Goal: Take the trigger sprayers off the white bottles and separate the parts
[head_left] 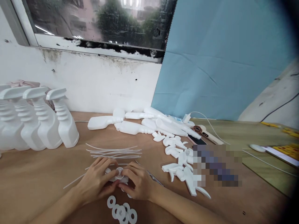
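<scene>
My left hand [97, 182] and my right hand [136, 183] meet at the near middle of the brown table [35, 177]. Both curl their fingers round a white spray-trigger head [119, 174] that lies between them, its round collar facing up. A thin white dip tube [74, 181] runs out to the left from under my left hand. Several white flat ring washers [122, 211] lie just in front of my wrists. Behind my hands lies a loose bundle of white dip tubes [114, 151].
Several assembled white spray bottles [63, 119] stand at the left. Empty white bottles [140, 124] lie at the back middle. A heap of white trigger heads [179, 158] sits right of my hands. A phone [197, 140], charger cable [210, 123] and blue sheet [221, 56] are at the right.
</scene>
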`<state>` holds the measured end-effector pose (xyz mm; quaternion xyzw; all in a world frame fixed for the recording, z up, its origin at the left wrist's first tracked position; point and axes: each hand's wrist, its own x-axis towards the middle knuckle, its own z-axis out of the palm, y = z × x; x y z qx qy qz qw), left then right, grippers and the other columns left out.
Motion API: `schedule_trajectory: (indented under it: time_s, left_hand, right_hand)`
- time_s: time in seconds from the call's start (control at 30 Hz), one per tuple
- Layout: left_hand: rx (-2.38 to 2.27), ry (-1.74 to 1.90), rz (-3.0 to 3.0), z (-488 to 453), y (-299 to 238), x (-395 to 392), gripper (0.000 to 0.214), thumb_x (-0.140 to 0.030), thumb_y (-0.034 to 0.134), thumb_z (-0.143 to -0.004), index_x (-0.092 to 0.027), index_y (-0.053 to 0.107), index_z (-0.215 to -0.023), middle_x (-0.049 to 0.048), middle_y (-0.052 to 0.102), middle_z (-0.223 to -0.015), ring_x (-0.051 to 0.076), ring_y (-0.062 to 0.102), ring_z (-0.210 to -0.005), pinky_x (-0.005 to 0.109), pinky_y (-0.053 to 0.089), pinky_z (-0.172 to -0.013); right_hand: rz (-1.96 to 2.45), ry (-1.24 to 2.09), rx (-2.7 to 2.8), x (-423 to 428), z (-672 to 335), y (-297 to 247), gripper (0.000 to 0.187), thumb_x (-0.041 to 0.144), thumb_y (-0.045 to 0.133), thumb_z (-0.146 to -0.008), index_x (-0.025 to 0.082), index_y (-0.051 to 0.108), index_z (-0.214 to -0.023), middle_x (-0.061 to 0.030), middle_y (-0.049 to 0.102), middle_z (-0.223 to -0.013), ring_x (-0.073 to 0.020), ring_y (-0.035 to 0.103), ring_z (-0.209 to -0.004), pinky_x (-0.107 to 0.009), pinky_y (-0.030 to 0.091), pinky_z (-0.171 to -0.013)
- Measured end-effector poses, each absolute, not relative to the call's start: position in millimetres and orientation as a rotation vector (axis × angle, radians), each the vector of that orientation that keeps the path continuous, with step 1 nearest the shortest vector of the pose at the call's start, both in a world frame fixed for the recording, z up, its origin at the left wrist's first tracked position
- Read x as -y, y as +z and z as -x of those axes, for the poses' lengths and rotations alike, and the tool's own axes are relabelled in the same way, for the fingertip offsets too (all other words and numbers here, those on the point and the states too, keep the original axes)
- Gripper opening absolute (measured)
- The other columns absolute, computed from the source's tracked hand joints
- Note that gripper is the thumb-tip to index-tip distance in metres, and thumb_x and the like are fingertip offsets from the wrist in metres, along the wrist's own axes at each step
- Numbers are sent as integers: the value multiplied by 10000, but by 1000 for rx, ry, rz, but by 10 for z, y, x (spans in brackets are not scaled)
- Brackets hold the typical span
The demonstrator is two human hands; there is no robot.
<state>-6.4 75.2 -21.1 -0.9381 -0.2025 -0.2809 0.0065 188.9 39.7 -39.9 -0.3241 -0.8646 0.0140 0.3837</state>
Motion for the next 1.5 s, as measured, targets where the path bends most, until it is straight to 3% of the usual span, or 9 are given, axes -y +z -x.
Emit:
schedule_trajectory:
  time_s: [0.23,0.4,0.57,0.67,0.83,1.1,1.27,1.5]
  left_hand:
    - [658,-893,3015,38,-240,-709,185,-223,560,-772,-204,510,-949,83,539,-1046,204,519,-906,333,424,-751]
    - [637,-1049,2985,28,-280,-724,101,-137,537,-774,-195,479,-834,51,584,-980,166,533,-824,312,416,-726]
    - [790,-998,3009,50,-284,-730,175,-123,519,-779,-210,473,-923,41,584,-990,176,534,-863,310,424,-744]
    - [863,-858,3076,49,-252,-720,228,-122,498,-780,-222,468,-982,43,571,-1025,189,528,-904,323,428,-768]
    - [1005,-757,3180,19,-167,-707,170,-137,479,-778,-219,491,-926,30,581,-951,186,531,-880,313,435,-765]
    - [1020,-733,3179,20,-142,-701,152,-163,475,-782,-217,514,-918,33,587,-920,189,538,-851,314,435,-749]
    - [1044,-806,3172,51,-158,-714,226,-192,513,-765,-221,496,-989,38,600,-947,196,553,-848,317,447,-734]
    - [1123,-913,3127,58,-225,-760,161,-231,516,-793,-222,513,-953,26,615,-887,179,571,-783,292,452,-694]
  right_hand:
    - [928,151,1985,-366,-1981,-461,276,175,475,-794,170,443,-1067,-84,596,-922,-183,559,-847,-314,462,-743]
    - [1109,148,1913,-464,-2001,-497,207,97,387,-841,194,482,-996,-49,587,-895,-163,541,-849,-299,445,-752]
    - [1428,-129,2071,-557,-1997,-546,236,73,437,-799,160,528,-999,-88,564,-1036,-249,451,-976,-411,392,-828]
    - [1554,-240,2145,-569,-1996,-589,154,100,453,-813,168,565,-893,-68,585,-923,-248,455,-912,-404,387,-777]
    - [1598,-350,2192,-562,-1997,-627,129,105,461,-830,171,550,-765,-40,568,-790,-211,458,-795,-352,362,-686]
    - [1598,-430,2158,-557,-1965,-613,103,83,491,-801,166,543,-769,-80,554,-848,-230,456,-786,-360,351,-657]
    - [1480,-195,1988,-533,-1982,-587,189,64,366,-854,182,480,-761,-45,541,-726,-199,472,-686,-334,372,-609]
    - [1295,305,1637,-562,-1999,-356,122,223,356,-917,200,472,-944,-17,567,-790,-145,549,-725,-268,431,-664]
